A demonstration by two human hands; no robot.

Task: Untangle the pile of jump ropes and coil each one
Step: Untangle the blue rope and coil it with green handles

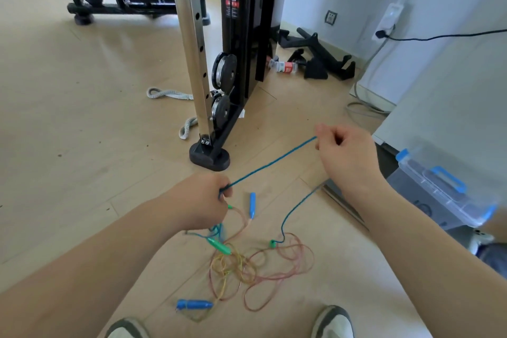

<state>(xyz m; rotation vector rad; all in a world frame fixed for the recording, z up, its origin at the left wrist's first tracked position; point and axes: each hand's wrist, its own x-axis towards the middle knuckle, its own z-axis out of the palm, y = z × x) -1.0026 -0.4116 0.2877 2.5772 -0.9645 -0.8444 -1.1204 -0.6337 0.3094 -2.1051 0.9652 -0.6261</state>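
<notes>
We hold the blue rope (274, 163) with both hands, on the near side of the machine base (210, 158)

1. Left hand (203, 200): just in front of the base. Its fingers are curled tightly round the rope.
2. Right hand (345, 156): to the right of the base and raised higher. Thumb and curled fingers pinch the rope.
3. The rope runs taut and straight between the two hands.
4. A further run of blue rope drops from behind the right wrist to a small green end piece (272, 243) on the floor (82, 123).

The pile of ropes (260, 266) lies on the floor in front of the base, close to our shoes (333, 321). We see thin red and yellow loops overlapping in a tangle. A green handle (219, 245) lies at the edge of the pile nearest the base. One blue handle (252, 204) hangs just beside the left hand. Another blue handle (194, 304) lies at the edge of the pile farthest from the base.

A clear plastic box (444, 189) with blue clips stands well to the right of the base
</notes>
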